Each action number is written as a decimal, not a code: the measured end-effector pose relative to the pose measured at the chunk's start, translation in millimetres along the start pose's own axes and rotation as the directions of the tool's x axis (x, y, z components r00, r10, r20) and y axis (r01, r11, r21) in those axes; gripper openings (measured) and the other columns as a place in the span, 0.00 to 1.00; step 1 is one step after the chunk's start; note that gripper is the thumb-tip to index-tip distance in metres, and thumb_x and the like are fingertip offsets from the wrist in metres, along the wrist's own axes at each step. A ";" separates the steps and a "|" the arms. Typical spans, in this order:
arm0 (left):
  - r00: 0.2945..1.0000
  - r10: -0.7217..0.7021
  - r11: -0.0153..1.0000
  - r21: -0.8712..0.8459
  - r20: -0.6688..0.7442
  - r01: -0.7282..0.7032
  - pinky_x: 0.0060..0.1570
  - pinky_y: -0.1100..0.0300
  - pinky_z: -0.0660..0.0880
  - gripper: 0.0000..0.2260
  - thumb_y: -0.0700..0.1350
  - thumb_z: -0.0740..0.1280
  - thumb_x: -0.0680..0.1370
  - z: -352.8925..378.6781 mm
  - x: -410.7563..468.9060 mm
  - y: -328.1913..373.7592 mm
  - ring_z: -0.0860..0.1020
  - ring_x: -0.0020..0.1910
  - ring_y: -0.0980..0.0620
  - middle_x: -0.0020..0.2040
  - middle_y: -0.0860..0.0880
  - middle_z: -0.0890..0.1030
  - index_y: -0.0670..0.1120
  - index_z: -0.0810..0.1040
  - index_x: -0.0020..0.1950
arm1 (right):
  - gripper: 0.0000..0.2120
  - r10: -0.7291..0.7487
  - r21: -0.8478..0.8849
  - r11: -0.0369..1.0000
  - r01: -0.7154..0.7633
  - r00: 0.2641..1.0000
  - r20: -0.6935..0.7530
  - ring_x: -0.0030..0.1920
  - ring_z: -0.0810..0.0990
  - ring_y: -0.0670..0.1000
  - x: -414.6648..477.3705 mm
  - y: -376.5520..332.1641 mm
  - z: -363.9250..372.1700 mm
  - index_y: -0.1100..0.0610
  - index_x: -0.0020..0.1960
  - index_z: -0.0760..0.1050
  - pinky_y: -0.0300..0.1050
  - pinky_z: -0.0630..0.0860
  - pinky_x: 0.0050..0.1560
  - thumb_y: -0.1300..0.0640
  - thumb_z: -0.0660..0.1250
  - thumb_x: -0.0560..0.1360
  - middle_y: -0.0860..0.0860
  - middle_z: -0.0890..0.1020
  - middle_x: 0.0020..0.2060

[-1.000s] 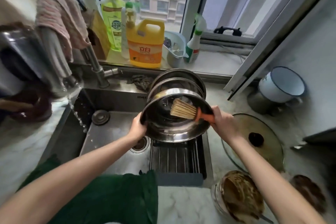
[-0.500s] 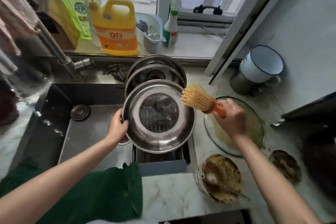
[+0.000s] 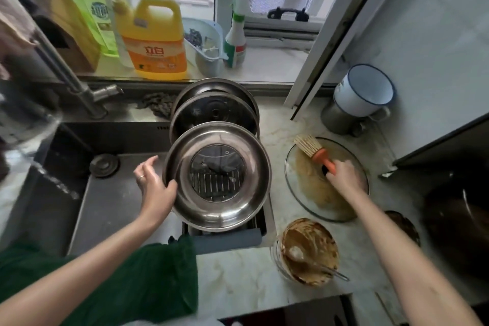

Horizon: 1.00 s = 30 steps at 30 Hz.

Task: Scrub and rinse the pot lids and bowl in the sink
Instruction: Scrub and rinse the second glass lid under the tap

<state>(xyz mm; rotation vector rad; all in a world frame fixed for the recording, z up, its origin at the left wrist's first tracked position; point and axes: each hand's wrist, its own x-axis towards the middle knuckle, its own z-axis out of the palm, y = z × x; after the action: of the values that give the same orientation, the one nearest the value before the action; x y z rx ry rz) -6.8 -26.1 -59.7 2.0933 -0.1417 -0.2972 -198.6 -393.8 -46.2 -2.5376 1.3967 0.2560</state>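
A steel pot lid with a round glass window leans upright on the rack at the sink's right end. My left hand touches its left rim, thumb on the edge and fingers spread. Two more steel lids stand behind it. On the counter to the right lies a dirty glass lid smeared with brown paste. My right hand grips the orange handle of a bristle brush over that lid. A glass bowl coated in brown paste, with a spoon in it, sits at the counter's front.
The sink basin holds a drain plug; the tap rises at the back left. Detergent bottles and a spray bottle stand on the sill. An enamel mug and a dark pot stand right. A green cloth drapes the front edge.
My right hand carried the brush out of the steel lid and rightward down over the glass lid on the counter. The steel lid went from tilted in my left hand to leaning on the rack.
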 end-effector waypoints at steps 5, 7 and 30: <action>0.985 0.171 0.984 0.045 0.022 -0.172 0.65 0.64 0.54 0.26 0.29 0.64 0.73 -14.2 -8.9 9.4 0.58 0.68 0.48 0.68 0.40 0.57 0.40 0.62 0.69 | 0.23 -0.091 -0.141 0.985 0.095 0.995 0.035 0.57 0.75 0.62 -13.4 5.6 4.6 0.55 0.70 0.68 0.53 0.72 0.55 0.53 0.66 0.77 0.60 0.72 0.58; 0.977 0.212 0.976 0.046 0.035 -0.214 0.66 0.64 0.54 0.25 0.28 0.64 0.72 -17.8 -10.3 13.1 0.60 0.66 0.50 0.67 0.40 0.58 0.40 0.63 0.68 | 0.24 -0.121 -0.129 0.984 0.119 0.993 -0.006 0.56 0.76 0.62 -17.1 6.8 1.2 0.56 0.70 0.67 0.53 0.73 0.54 0.53 0.66 0.76 0.59 0.72 0.57; 0.805 0.153 0.877 -0.455 0.573 0.157 0.53 0.56 0.77 0.24 0.65 0.64 0.70 -47.3 -38.8 89.3 0.80 0.57 0.53 0.56 0.52 0.82 0.49 0.74 0.56 | 0.07 -0.662 0.081 0.743 0.664 0.747 -0.051 0.38 0.73 0.48 -105.3 -148.6 -148.1 0.47 0.48 0.80 0.44 0.68 0.37 0.48 0.67 0.73 0.46 0.74 0.37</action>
<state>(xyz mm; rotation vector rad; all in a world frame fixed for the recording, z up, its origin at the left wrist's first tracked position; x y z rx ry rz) -29.8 -24.3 46.0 1.4354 -0.3986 -0.9018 -122.5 -274.3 141.0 -2.7575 0.4037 0.0276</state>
